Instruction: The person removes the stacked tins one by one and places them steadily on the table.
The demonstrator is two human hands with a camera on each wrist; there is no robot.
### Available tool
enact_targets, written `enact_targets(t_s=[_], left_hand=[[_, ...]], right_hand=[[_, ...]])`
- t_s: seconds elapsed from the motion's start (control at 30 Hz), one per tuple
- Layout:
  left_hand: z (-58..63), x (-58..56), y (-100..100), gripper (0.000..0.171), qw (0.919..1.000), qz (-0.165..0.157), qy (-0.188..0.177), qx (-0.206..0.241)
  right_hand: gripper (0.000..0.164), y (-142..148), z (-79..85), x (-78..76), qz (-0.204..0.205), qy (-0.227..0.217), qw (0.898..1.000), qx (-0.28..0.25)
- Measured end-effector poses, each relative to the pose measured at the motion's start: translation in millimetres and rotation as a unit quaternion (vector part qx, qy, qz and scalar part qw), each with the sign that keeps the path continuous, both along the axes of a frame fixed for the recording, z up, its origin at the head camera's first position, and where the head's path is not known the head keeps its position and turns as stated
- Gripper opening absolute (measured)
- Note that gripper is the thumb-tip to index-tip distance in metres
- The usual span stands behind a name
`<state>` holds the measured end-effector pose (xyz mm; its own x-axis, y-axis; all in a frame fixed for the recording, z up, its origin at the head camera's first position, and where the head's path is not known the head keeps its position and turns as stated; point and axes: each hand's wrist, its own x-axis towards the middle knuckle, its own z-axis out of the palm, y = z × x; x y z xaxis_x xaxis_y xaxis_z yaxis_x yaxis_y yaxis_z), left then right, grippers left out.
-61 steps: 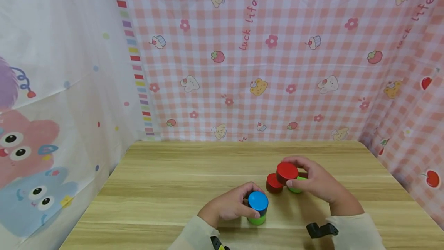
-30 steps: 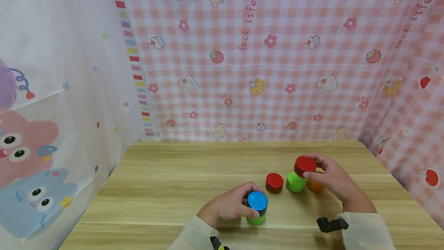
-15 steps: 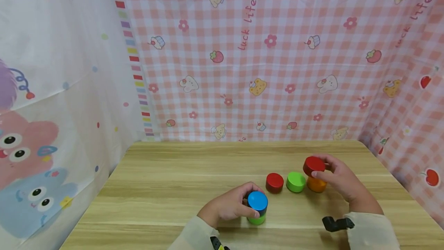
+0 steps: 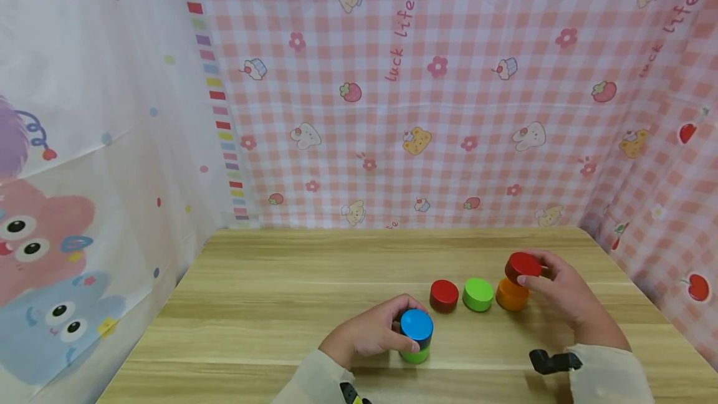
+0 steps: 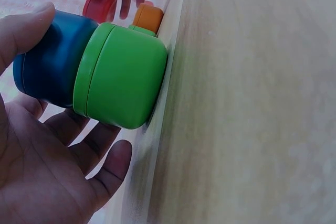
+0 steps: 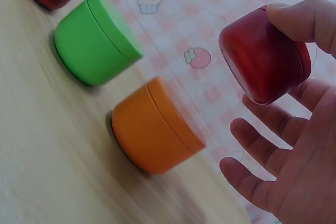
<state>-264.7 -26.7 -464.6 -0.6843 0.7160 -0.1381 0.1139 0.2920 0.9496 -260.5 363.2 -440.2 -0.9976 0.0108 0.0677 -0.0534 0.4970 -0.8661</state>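
My left hand (image 4: pixel 377 330) grips a small round blue tin (image 4: pixel 417 325) between thumb and fingers. That tin sits squarely on a green tin (image 5: pixel 126 77), which stands on the table. My right hand (image 4: pixel 566 285) pinches a red lidded tin (image 6: pixel 262 56) by its sides, raised above the table. In the head view this red tin overlaps the top of an orange tin (image 4: pixel 512 295); the right wrist view shows a gap between the two. Left of the orange tin stand a second green tin (image 4: pixel 478 295) and another red tin (image 4: pixel 444 296), in one row.
The wooden table (image 4: pixel 269 304) reaches back to a pink checked cloth (image 4: pixel 336 142) hung behind it. A white cloth with cartoon figures (image 4: pixel 112 142) hangs on the left, and more checked cloth borders the right edge.
My right hand has carried the red tin rightward, from above the standing red and green tins to above the orange one. The left hand has kept its hold on the blue tin.
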Motion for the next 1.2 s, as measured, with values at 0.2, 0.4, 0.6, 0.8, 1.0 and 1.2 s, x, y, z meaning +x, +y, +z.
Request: enact_targets(t_s=[0.2, 0.4, 0.6, 0.8, 1.0, 1.2], left_hand=[[0.1, 0.3, 0, 0.046, 1.0, -0.002, 0.004, 0.004], [0.1, 0.9, 1, 0.046, 0.9999, -0.002, 0.006, 0.007], [-0.4, 0.7, 1, 0.046, 0.9999, -0.004, 0.011, 0.008], [-1.1, -0.3, 1, 0.045, 0.9999, -0.005, 0.008, 0.008], [-2.7, -1.5, 0, 0.045, 0.9999, -0.008, 0.007, 0.007], [-2.8, -0.9, 0, 0.046, 0.9999, -0.009, 0.008, 0.009]], right_hand=[[0.066, 13, -8.5, 0.6, -0.018, -0.006, 1.0, -0.011], [0.063, 19, -13.0, 3.3, -0.03, -0.011, 0.999, -0.034], [0.055, 27, -21.0, 4.6, -0.032, -0.008, 0.998, -0.055], [0.068, 36, -22.5, 4.3, -0.041, -0.033, 0.999, -0.008], [0.075, 42, -24.9, 4.2, -0.053, -0.059, 0.997, 0.012], [0.075, 48, -27.3, 3.9, -0.057, -0.055, 0.997, 0.018]])
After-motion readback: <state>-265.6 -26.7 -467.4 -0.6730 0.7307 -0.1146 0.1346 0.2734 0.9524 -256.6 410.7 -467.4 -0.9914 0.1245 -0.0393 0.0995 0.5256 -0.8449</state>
